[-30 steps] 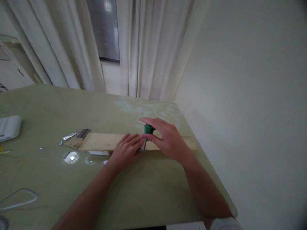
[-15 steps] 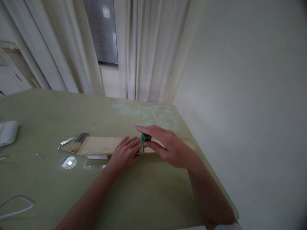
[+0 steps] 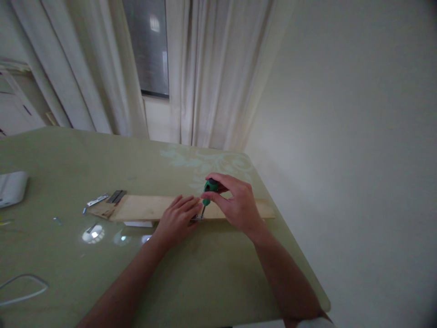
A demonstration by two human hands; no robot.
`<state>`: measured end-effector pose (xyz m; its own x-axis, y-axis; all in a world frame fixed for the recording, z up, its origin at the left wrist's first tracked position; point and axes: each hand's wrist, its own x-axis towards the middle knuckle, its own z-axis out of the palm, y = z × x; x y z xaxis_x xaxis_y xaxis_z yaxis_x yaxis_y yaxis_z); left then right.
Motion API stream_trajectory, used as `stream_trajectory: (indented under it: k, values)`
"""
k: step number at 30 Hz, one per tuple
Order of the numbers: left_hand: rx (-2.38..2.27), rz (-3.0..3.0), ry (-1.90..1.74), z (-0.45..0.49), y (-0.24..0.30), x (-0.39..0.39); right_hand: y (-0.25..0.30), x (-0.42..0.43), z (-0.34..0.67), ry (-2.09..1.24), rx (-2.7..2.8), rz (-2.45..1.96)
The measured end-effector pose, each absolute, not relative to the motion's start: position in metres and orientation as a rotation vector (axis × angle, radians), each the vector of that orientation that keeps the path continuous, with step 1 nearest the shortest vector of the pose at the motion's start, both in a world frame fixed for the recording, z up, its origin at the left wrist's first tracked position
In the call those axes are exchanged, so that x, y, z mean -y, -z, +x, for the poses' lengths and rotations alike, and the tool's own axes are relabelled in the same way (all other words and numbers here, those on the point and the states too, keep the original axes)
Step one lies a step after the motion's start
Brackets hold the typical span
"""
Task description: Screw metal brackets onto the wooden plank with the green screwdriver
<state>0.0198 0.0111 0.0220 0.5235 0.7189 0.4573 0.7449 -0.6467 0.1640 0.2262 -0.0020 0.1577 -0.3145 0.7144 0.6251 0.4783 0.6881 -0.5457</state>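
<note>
A long pale wooden board (image 3: 139,207) lies across the green table. My right hand (image 3: 238,200) grips a screwdriver (image 3: 207,191) by its green and black handle, fingers wrapped round it. The shaft leans a little, its tip down at a small metal fitting (image 3: 196,218) on the board's near edge. My left hand (image 3: 178,217) rests flat on the board just left of the tip, its fingers stretched out and partly covering the fitting. Whether a screw sits under the tip is too small to tell.
On the board's left end lie a dark hinge-like plate (image 3: 116,196) and a silver metal strip (image 3: 98,199). Small screws (image 3: 56,221) are on the table (image 3: 191,282) to the left, with a white cable (image 3: 25,298) and a white box-like object (image 3: 12,187). A wall borders the right side.
My right hand has closed from a loose, stretched-out hold into a tighter grip round the screwdriver handle, which now tilts more to the right. My left hand stays on the board.
</note>
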Motion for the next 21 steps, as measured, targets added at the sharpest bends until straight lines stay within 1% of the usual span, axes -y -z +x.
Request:
stream_trajectory:
  k: [3,6,8,10,13,15,18,21]
  values:
    - [1.287,-2.703,0.784,0.020,-0.022,-0.012,-0.157,0.002,0.225,-0.339,2.003,-0.901]
    - [1.283,-2.682,0.817,0.021,-0.021,-0.015,-0.159,0.010,0.226,-0.411,2.145,-0.736]
    - [1.287,-2.670,0.825,0.022,-0.021,-0.016,-0.159,0.021,0.230,-0.378,2.120,-0.687]
    - [1.290,-2.678,0.815,0.020,-0.022,-0.018,-0.154,0.035,0.236,-0.302,1.887,-0.747]
    - [1.296,-2.737,0.808,0.015,-0.026,-0.020,-0.133,0.054,0.248,-0.287,1.340,-0.853]
    - [1.311,-2.794,0.819,0.010,-0.029,-0.021,-0.110,0.064,0.258,-0.408,1.125,-0.921]
    - [1.396,-2.792,0.858,0.003,-0.033,-0.025,-0.072,0.078,0.273,-0.597,0.961,-1.049]
    - [1.543,-2.746,0.846,-0.001,-0.036,-0.033,-0.040,0.095,0.285,-0.746,0.819,-1.012]
